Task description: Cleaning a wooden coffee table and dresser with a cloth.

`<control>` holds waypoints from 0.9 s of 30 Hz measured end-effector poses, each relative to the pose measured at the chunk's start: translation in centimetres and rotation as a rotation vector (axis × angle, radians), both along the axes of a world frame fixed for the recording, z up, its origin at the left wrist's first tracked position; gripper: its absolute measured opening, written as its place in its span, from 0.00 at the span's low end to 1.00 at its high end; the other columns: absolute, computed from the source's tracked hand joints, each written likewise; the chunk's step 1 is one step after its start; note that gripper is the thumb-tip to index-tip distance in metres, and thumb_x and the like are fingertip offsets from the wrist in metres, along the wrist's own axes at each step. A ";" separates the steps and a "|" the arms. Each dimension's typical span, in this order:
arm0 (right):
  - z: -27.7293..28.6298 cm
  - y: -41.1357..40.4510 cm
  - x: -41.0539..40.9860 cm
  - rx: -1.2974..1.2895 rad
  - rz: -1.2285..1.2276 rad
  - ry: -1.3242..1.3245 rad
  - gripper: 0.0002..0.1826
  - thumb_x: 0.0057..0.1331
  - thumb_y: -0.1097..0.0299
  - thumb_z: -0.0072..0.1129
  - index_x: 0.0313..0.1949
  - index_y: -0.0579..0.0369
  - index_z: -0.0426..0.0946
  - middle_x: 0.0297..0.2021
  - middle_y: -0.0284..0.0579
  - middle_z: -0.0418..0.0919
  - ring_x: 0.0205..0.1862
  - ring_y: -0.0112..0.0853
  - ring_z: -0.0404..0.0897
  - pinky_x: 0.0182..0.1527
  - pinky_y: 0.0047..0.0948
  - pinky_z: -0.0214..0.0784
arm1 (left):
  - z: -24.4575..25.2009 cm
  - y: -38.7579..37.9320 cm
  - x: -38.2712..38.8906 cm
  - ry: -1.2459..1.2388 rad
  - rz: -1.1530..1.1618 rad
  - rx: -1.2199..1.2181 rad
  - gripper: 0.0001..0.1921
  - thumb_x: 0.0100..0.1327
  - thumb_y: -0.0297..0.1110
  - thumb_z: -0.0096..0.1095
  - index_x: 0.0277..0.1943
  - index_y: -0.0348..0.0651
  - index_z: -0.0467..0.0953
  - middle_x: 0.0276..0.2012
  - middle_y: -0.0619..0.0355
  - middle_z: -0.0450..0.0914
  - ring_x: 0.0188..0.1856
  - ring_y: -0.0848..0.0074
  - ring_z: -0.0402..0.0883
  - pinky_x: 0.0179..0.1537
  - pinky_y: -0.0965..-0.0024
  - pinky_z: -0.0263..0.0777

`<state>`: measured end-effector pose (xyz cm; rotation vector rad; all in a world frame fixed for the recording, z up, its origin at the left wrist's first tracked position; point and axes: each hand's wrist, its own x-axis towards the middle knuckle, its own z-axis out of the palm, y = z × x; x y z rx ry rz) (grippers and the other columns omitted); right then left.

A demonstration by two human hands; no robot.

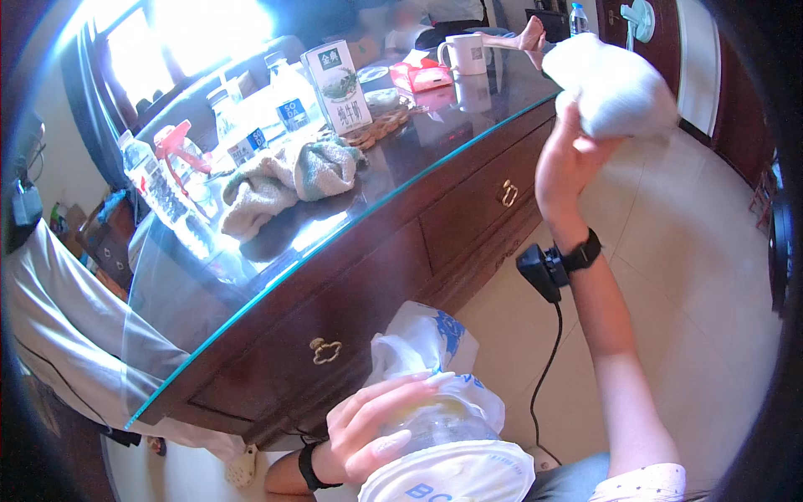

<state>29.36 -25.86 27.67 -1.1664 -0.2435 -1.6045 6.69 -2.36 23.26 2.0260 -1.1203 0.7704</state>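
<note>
My left hand (370,420) grips a clear plastic tub (433,430) at the bottom of the view, close to my body. A white sealed lid (452,477) with blue print faces me. A crumpled white plastic bag (426,342) with a blue pattern bunches at the tub's far side. At the upper right, my right hand (571,163) is raised beyond the table's edge with a white rounded bundle (611,88) in its fingers. The bundle is blurred; whether it is cloth or plastic I cannot tell. Both wrists wear black straps, the right one with a cabled black device (539,270).
On the glass-topped wooden table (401,182) stand a crumpled towel (295,176), a milk carton (339,88), soda bottles (285,94), a pink spray bottle (182,150), red tissue pack (420,75) and white mug (464,55). Another person's bare foot (532,34) rests beyond.
</note>
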 end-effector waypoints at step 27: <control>3.0 -3.4 11.7 -0.908 -0.392 1.042 0.37 0.53 0.33 0.51 0.60 0.29 0.61 0.56 0.47 0.68 0.59 0.45 0.66 0.60 0.46 0.54 | -1.1 0.0 1.0 0.294 -0.080 -0.079 0.18 0.63 0.40 0.52 0.46 0.33 0.74 0.44 0.41 0.76 0.47 0.60 0.76 0.50 0.62 0.70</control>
